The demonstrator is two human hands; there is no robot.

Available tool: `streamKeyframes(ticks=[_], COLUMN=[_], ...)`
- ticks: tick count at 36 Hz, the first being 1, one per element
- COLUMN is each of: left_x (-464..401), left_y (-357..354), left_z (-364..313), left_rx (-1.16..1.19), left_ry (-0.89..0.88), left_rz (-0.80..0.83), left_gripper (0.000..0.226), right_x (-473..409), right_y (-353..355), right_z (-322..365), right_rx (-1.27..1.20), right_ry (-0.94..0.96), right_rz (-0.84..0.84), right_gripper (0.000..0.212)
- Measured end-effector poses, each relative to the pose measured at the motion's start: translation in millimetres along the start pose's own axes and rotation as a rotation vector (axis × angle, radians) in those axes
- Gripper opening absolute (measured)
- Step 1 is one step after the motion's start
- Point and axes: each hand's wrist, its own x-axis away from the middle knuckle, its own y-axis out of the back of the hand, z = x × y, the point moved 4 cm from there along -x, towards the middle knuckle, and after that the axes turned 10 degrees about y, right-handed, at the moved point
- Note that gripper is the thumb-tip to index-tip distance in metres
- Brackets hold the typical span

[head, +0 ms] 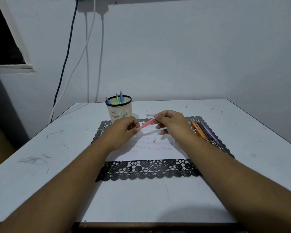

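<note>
Pinching a slim pink translucent plastic pen at both ends, above the white written paper sheet. Left hand curled on its lower end, right hand on its upper; long axis slanting left to right.

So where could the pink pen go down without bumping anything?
The white table is bare left of the black lace placemat, right of the orange, black and purple pens, and in front of the mat. The near strip of the white sheet is free. Crowded: the mat's back, where left hand and right hand grip the pink pen near the cream pen cup.
</note>
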Motion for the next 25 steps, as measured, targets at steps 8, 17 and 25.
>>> streamKeyframes(ticks=[8, 17, 25], left_x=[0.1, 0.8, -1.1], left_y=[0.0, -0.8, -1.2], left_z=[0.4, 1.1, 2.9], left_rx=[0.011, 0.014, 0.028], left_ry=[0.0, 0.007, 0.008], left_rz=[-0.023, -0.018, -0.001], left_gripper=[0.017, 0.015, 0.016], right_x=[-0.3, 4.1, -1.3], right_y=[1.8, 1.3, 6.6], right_z=[2.8, 5.9, 11.8], right_rx=[0.064, 0.067, 0.369], right_ry=[0.035, 0.031, 0.111], right_rz=[0.005, 0.029, 0.121], right_gripper=[0.005, 0.007, 0.011])
